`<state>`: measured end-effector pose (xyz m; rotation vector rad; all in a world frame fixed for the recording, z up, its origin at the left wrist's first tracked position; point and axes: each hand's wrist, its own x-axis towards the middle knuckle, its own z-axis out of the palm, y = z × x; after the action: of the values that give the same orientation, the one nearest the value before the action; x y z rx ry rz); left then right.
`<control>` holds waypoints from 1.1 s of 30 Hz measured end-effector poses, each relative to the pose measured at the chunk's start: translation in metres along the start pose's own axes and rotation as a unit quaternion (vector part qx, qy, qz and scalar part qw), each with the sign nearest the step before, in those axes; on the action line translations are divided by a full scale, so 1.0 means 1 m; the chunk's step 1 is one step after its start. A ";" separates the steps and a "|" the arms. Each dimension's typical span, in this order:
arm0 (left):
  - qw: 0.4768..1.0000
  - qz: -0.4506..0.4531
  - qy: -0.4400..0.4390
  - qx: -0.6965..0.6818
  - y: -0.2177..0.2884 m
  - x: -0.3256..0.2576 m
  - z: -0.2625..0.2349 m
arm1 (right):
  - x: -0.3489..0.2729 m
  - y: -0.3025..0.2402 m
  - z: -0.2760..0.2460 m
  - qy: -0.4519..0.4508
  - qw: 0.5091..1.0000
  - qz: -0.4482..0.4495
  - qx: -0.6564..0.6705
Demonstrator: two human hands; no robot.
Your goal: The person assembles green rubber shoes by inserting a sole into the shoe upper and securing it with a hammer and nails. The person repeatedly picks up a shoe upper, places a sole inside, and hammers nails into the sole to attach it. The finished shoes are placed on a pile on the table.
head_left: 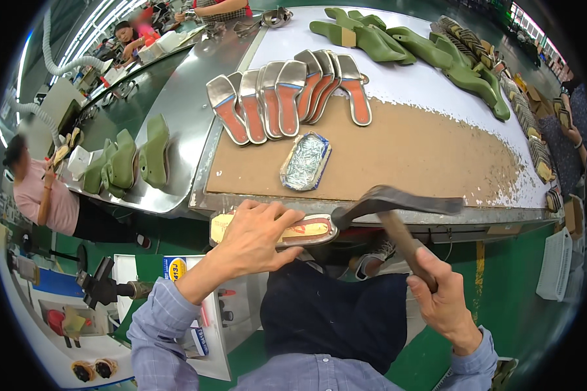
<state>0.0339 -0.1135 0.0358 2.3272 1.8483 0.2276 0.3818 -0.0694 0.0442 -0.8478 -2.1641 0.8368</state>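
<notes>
My left hand (253,236) grips an upturned shoe (314,229) at the front edge of the workbench. The shoe shows a yellowish sole with a reddish outline and a pale rim; its middle lies under my fingers. In my right hand (442,298) is a hammer (403,203), held by its wooden handle. The long curved dark head reaches left to the shoe's right end; I cannot tell whether they touch. Just beyond the shoe, a small blue-edged box (305,161) holds many thin silvery nails. Several insoles (288,98), orange-red with silvery edges, lie overlapping behind it.
Green shoe lasts (437,55) are heaped at the far right of the worn workbench (398,153). More lasts (154,153) stand on the metal table at left. Stacked shoe parts (525,117) line the right edge. A person (36,182) sits at left; others work nearby.
</notes>
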 end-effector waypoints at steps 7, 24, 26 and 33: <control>1.000 0.003 -0.009 -0.012 0.000 0.000 -0.003 | 0.020 -0.022 -0.024 0.091 0.981 -0.130 0.115; 1.000 0.025 0.003 0.000 -0.003 -0.001 0.006 | 0.014 -0.014 0.023 -0.099 0.989 0.044 -0.102; 1.000 0.024 0.004 0.001 -0.006 0.002 0.002 | 0.026 -0.015 0.026 -0.030 0.996 0.001 -0.082; 0.999 0.044 0.029 0.013 -0.003 0.006 0.009 | 0.017 -0.006 0.026 -0.076 0.986 0.004 -0.151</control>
<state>0.0346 -0.1077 0.0266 2.4486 1.7866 0.2859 0.3508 -0.0684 0.0389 -0.9668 -2.4659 0.6005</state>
